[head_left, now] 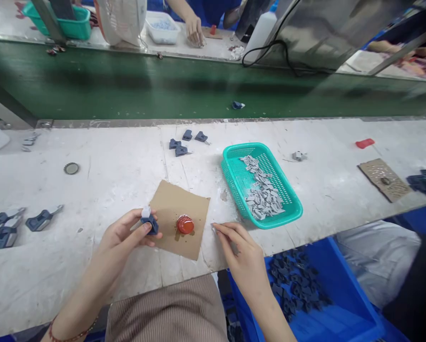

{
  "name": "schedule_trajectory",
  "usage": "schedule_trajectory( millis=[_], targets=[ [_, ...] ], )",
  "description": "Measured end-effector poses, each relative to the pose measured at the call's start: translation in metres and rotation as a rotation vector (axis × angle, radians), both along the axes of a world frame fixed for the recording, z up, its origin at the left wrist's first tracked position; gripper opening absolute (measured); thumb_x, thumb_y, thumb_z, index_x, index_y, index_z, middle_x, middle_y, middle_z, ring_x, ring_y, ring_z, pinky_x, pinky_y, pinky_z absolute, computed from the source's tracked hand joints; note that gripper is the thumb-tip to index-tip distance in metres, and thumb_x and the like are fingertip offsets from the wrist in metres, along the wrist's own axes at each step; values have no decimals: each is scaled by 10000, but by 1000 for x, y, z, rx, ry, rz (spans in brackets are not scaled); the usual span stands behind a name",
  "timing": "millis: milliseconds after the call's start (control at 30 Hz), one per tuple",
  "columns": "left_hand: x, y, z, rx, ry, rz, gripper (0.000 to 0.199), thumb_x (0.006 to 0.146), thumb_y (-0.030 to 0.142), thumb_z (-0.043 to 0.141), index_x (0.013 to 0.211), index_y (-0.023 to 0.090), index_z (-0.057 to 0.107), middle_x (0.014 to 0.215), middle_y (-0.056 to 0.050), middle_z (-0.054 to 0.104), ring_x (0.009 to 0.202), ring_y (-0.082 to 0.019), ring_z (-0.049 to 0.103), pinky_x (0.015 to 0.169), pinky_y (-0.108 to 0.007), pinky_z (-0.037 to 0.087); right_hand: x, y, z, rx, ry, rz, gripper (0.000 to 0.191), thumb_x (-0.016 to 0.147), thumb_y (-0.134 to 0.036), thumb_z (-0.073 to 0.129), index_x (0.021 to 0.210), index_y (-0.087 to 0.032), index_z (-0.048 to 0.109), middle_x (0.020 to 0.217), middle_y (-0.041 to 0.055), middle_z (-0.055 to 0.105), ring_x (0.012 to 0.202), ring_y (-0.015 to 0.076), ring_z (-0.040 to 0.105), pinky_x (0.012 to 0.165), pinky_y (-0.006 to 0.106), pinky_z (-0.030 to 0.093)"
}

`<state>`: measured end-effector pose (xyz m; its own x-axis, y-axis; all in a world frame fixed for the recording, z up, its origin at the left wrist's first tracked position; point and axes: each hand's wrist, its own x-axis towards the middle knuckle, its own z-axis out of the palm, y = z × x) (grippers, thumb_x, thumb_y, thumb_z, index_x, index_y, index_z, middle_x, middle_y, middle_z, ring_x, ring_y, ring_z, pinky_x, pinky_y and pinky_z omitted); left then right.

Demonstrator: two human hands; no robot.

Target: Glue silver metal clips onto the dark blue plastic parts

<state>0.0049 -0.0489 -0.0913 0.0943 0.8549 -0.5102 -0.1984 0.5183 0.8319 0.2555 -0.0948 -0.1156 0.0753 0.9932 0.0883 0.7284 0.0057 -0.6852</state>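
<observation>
My left hand point(129, 232) holds a dark blue plastic part point(150, 223) with a light grey piece on top, over the left edge of a cardboard square point(170, 242). On the cardboard sits a small round cap of red-orange liquid point(185, 224). My right hand point(239, 247) is at the table edge, right of the cardboard, thumb and index finger pinched on a tiny light piece point(214, 228). Just beyond it stands a green basket point(234, 192) with many small grey pieces point(263, 197).
Dark blue parts lie at the left point(42, 220) and behind the cardboard point(181, 150). A bottle cap point(71, 168) is at the left. A blue bin point(341, 304) is below right. Across the green belt point(127, 90), another person's hand point(194, 31) works.
</observation>
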Motion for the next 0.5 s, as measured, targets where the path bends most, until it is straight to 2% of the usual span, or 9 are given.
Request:
schedule_trajectory(
  millis=[133,267,400,500],
  targets=[
    [5,-10,-9,-3,-11,26,229,799,356,730,983,220,726,1019,-49,713,738,-162,680,584,-239,533,0,-1,0,-26,-17,-19,221,945,-294,543,1093,-233,697,1017,83,676,851,212,673,792,347,569],
    [6,-18,-15,27,2,28,220,815,345,713,997,222,725,992,-52,731,751,-169,683,582,-237,525,0,0,0,-21,-46,-30,193,928,-315,571,1027,-234,715,980,81,691,813,216,678,783,359,577],
    [7,-24,-19,33,-16,20,214,817,351,714,995,232,728,1036,-50,737,809,-182,705,673,-260,566,-2,4,5,-35,-29,-21,173,922,-283,574,978,-229,729,961,76,701,857,221,687,789,352,576],
    [9,-26,-20,61,-24,27,196,819,337,715,992,245,725,1056,-36,734,856,-181,706,749,-272,579,-9,9,15,-32,32,-19,156,915,-258,588,956,-231,736,960,68,707,880,214,689,807,347,573]
  ],
)
